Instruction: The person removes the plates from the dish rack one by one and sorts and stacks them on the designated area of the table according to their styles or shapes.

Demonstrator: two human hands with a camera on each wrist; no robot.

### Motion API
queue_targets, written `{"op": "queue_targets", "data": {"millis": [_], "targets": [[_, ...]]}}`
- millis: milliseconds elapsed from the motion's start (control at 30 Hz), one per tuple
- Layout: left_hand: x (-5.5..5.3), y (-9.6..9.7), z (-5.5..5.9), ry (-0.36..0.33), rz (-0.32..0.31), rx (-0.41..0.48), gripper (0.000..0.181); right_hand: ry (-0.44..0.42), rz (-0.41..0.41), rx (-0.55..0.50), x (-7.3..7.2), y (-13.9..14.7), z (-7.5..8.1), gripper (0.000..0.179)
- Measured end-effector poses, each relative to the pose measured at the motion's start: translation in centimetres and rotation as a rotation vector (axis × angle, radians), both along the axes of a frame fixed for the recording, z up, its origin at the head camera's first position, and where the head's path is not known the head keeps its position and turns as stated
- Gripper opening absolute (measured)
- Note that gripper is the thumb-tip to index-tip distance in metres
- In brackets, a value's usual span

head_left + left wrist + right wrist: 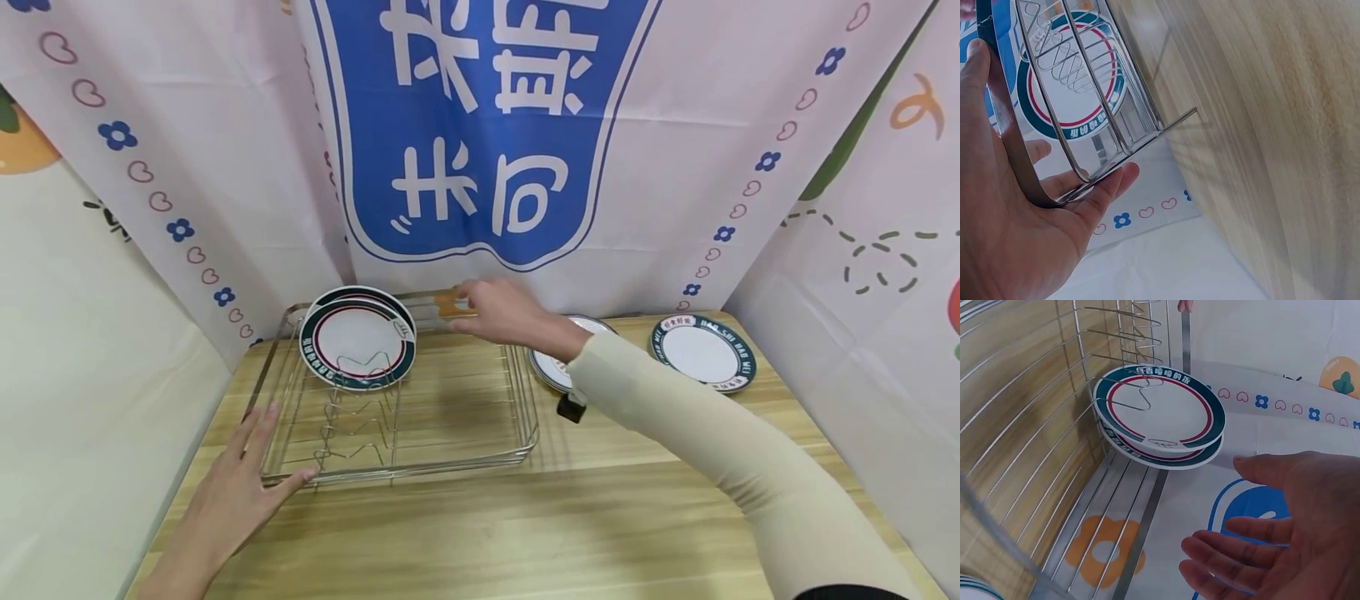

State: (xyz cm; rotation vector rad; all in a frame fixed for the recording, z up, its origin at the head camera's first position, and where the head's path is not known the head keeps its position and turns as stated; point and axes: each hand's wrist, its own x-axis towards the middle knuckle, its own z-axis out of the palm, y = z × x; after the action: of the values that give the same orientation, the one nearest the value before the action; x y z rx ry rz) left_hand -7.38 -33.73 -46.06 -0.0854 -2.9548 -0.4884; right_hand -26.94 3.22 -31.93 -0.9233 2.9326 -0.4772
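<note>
A wire dish rack (420, 470) stands on the wooden table. My left hand (232, 492) grips its front left corner; in the left wrist view the thumb lies along the flat metal rim and the fingers reach around the corner wires. Two round plates lean in the rack's back left part: a front plate (356, 342) with a dark green rim and red ring, and a rear plate (1175, 464) mostly hidden behind it. Over the rack's back edge hovers my right hand (510, 312), fingers spread and holding nothing, apart from the plates in the right wrist view.
Right of the rack lies a plate (551, 373), partly covered by my right forearm. Another green-rimmed plate (702, 353) is farther right. A printed cloth (480, 233) hangs behind the table (480, 533). A small black block (572, 408) shows below the right sleeve.
</note>
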Motion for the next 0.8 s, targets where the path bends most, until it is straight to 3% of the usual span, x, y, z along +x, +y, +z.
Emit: {"op": "queue_targets", "data": {"millis": [367, 800], "targets": [[0.0, 0.0, 0.1, 0.011, -0.002, 0.003, 0.113, -0.078, 0.070, -0.018, -2.0, -5.6, 0.0, 0.049], [-0.2, -0.1, 0.1, 0.030, -0.012, 0.014, 0.113, -0.084, 0.153, -0.074, -4.2, -10.5, -2.8, 0.023]]}}
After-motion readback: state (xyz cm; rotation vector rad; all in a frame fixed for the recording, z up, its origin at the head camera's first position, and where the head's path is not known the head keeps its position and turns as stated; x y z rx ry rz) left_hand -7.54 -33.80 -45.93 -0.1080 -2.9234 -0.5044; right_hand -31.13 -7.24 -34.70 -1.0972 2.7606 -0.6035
